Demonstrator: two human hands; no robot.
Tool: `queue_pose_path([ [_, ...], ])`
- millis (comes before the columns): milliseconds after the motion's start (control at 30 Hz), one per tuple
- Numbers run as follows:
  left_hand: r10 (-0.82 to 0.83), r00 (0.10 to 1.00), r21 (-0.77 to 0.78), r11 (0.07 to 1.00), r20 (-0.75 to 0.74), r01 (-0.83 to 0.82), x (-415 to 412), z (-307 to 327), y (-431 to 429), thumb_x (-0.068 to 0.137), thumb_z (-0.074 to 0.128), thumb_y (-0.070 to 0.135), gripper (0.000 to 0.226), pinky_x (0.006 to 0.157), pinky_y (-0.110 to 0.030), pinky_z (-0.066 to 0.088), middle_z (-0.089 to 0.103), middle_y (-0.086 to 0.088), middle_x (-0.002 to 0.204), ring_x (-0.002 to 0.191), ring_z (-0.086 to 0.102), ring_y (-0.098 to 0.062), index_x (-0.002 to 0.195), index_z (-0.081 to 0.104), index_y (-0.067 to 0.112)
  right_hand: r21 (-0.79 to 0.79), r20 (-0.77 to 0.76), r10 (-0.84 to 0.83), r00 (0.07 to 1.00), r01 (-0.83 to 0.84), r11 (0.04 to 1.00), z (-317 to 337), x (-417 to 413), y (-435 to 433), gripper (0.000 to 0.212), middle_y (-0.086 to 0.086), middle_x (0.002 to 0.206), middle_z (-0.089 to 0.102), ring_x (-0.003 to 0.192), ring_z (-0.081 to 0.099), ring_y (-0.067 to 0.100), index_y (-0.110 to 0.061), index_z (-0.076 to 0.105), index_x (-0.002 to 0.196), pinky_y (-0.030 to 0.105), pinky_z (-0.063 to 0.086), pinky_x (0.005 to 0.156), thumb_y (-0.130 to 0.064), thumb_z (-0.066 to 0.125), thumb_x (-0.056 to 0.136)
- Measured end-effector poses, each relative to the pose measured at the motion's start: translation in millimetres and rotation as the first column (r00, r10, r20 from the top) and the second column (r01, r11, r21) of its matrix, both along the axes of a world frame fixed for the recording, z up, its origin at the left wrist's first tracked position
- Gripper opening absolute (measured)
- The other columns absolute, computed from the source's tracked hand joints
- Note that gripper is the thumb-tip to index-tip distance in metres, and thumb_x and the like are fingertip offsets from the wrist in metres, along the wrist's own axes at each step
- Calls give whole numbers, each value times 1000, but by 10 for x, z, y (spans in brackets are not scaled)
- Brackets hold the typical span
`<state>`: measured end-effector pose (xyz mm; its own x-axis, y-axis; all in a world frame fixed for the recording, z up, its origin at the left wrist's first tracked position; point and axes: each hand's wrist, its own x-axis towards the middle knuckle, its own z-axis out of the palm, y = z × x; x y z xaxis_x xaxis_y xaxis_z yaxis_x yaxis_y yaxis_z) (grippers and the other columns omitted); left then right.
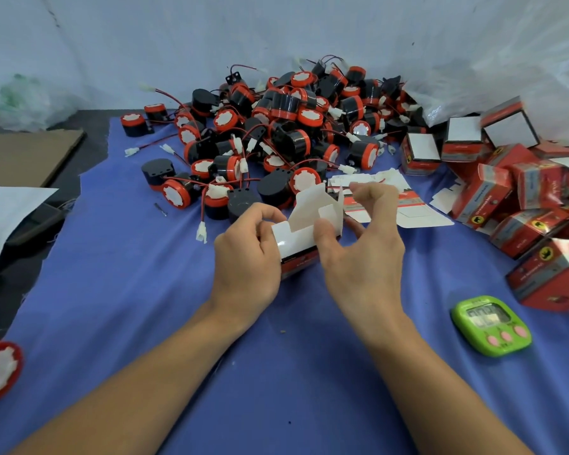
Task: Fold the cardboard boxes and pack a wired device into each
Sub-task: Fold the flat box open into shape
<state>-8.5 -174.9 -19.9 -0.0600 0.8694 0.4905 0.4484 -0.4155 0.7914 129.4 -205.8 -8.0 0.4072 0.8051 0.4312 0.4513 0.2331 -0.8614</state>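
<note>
Currently left hand (247, 257) grips and right hand (358, 247) pinches a half-folded red-and-white cardboard box (296, 239); round black-and-red wired devices (286, 136) beyond await packing; closed red boxes (519, 195) lie rightward.

All that shows of the person is two hands and two forearms, both bare. The left hand (247, 257) and left forearm (138, 382) fill the lower left of the frame. The right hand (362, 257) and right forearm (434, 382) fill the lower right. Both arms are uncovered down to the bottom edge. The right thumbnail looks short.
</note>
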Motion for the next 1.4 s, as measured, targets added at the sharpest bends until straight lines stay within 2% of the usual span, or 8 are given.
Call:
queue_pose_path([
  [133, -35, 999, -9, 999, -19, 35, -30, -20, 32, 89, 42, 9, 31, 51, -14, 34, 63, 12, 70, 63, 55, -7, 86, 66, 28, -121, -45, 180, 983, -184, 975, -16, 50, 38, 47, -39, 119, 60, 109, 60, -8, -54, 45, 132, 14, 50, 86, -33, 56, 92],
  [233, -61, 998, -26, 998, -31, 60, -48, -28, 54, 89, 42, 10, 32, 51, -14, 34, 65, 14, 75, 63, 55, -7, 83, 65, 32, -141, -158, 201, 967, -223, 964, -13, 78, 76, 39, -28, 118, 67, 112, 61, -2, -45, 56, 125, 31, 53, 93, -42, 57, 87],
  [333, -62, 996, -12, 998, -58, 61, -52, -27, 57, 91, 41, 12, 32, 51, -15, 35, 65, 13, 77, 64, 56, -9, 81, 62, 35, -148, -191, 150, 970, -179, 973, -7, 98, 83, 34, -22, 111, 70, 105, 64, -2, -39, 59, 114, 24, 49, 84, -49, 61, 82],
  [633, 16, 1000, 47, 999, -12, -15, 5, -71, -3, 96, 44, 19, 25, 44, -12, 27, 68, 13, 73, 49, 48, -7, 90, 65, 29, -271, 16, 8, 1000, -4, 963, -50, 145, 78, 39, -26, 82, 65, 81, 55, -13, -40, 60, 89, 7, 40, 56, -2, 51, 91],
  [800, -63, 997, 30, 997, -54, 64, -17, -68, -8, 95, 46, 23, 21, 43, -19, 27, 61, 8, 62, 48, 45, -13, 89, 63, 32, -393, 130, 61, 990, -5, 920, -116, 153, 148, 39, -3, 102, 70, 89, 62, 19, -29, 71, 108, 25, 40, 60, -3, 48, 92],
  [1000, -320, 947, -120, 940, 21, 320, -40, 1, -58, 79, 62, 17, 57, 59, -8, 42, 70, 29, 102, 73, 63, -3, 123, 45, 49, -366, 100, 6, 995, 31, 930, -109, 136, 120, 27, -13, 84, 66, 80, 61, 10, -30, 65, 92, 19, 40, 55, -10, 48, 93],
  [1200, -180, 964, -192, 957, 195, 217, -21, -67, 33, 74, 52, -1, 74, 71, -21, 54, 70, 25, 109, 96, 67, -7, 133, 44, 42, -352, 63, 193, 979, -159, 922, -75, 83, 92, 28, -3, 101, 70, 93, 63, 18, -37, 66, 109, 36, 54, 74, -24, 60, 84],
  [1400, -55, 914, -391, 892, 402, 226, -38, -101, 145, 68, 63, 10, 72, 82, -30, 59, 76, 6, 111, 101, 71, -13, 133, 51, 39, -386, -77, 94, 993, -117, 915, -146, 145, 167, 31, -19, 98, 71, 87, 63, -5, -37, 54, 99, 16, 45, 63, -37, 79, 80],
])
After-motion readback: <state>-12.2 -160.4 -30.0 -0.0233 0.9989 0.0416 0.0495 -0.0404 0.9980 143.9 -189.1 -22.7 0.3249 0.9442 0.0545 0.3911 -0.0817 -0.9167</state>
